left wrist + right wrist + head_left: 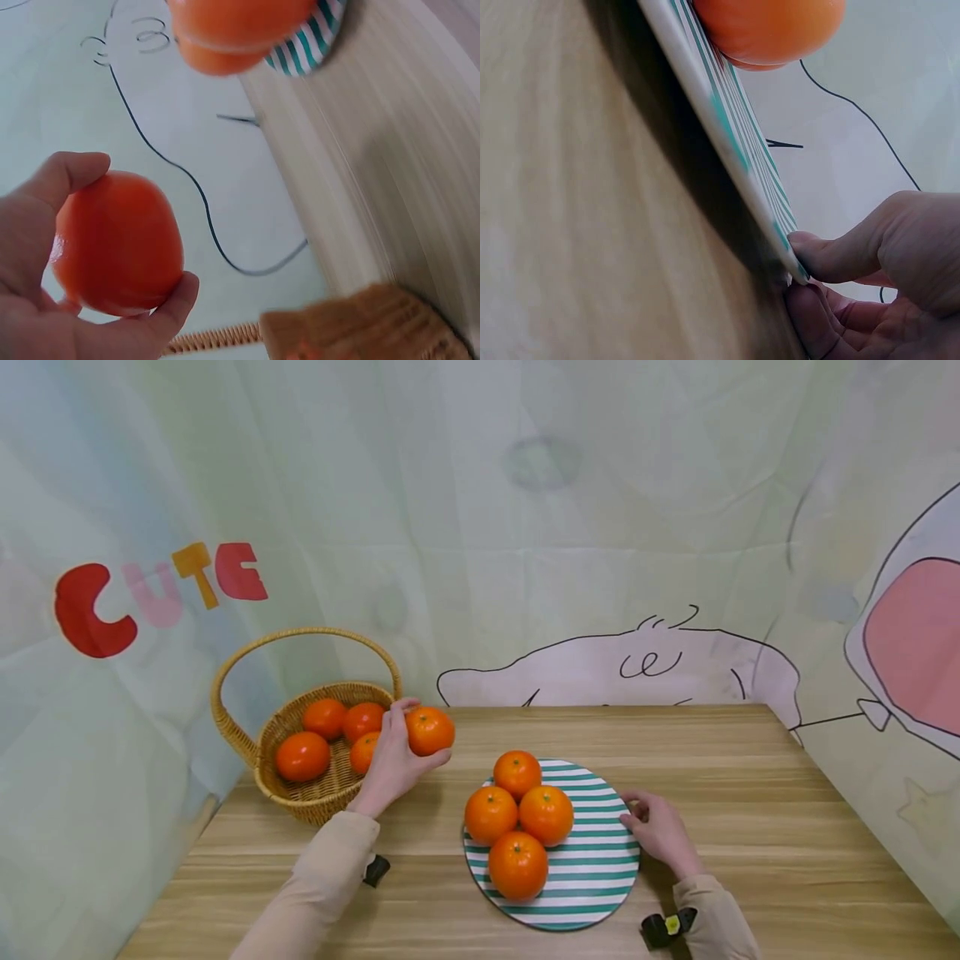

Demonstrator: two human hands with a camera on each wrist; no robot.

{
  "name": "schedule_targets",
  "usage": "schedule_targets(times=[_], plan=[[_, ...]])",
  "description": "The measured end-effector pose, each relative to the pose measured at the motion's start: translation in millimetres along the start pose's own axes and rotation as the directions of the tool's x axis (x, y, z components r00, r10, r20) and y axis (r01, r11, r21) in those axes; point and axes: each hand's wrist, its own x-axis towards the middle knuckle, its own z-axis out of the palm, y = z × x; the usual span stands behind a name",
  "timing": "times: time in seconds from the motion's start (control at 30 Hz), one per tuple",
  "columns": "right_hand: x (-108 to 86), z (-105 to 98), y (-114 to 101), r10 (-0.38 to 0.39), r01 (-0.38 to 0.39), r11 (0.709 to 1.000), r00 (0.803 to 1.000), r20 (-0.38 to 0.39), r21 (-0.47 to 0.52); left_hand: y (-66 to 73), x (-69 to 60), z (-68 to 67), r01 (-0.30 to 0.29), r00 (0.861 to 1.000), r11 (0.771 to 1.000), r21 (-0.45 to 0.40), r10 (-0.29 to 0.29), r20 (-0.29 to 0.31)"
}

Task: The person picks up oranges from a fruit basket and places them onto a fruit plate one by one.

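Observation:
My left hand (393,760) grips an orange (430,731) in the air beside the right rim of the wicker basket (270,781); in the left wrist view, fingers and thumb curl round that orange (120,244). Several oranges lie inside the basket, one partly hidden by the hand. Four's place is a round green-and-white striped plate (592,860), where several oranges (517,866) sit together on the left half. At the plate's right edge, my right hand (662,835) pinches the rim (742,180), thumb on top and fingers below in the right wrist view.
The wooden table (750,793) runs under basket and plate. A tall looped handle (307,632) rises over the basket. Behind the table hangs a printed curtain (465,527) with letters and line drawings.

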Motion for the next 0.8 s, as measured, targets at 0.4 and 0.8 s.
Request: schedule_targets(times=[0.4, 0.8], plan=[[-0.1, 0.2, 0.7, 0.006, -0.006, 1.0, 1.0, 0.003, 0.006, 38.7, 7.7, 38.1, -0.057, 0.988, 0.992, -0.108, 0.072, 0.136], [0.3, -1.0, 0.0, 0.02, -0.02, 1.0, 1.0, 0.01, 0.005, 76.6, 22.0, 68.1, -0.035, 0.944, 0.995, -0.098, 0.065, 0.324]])
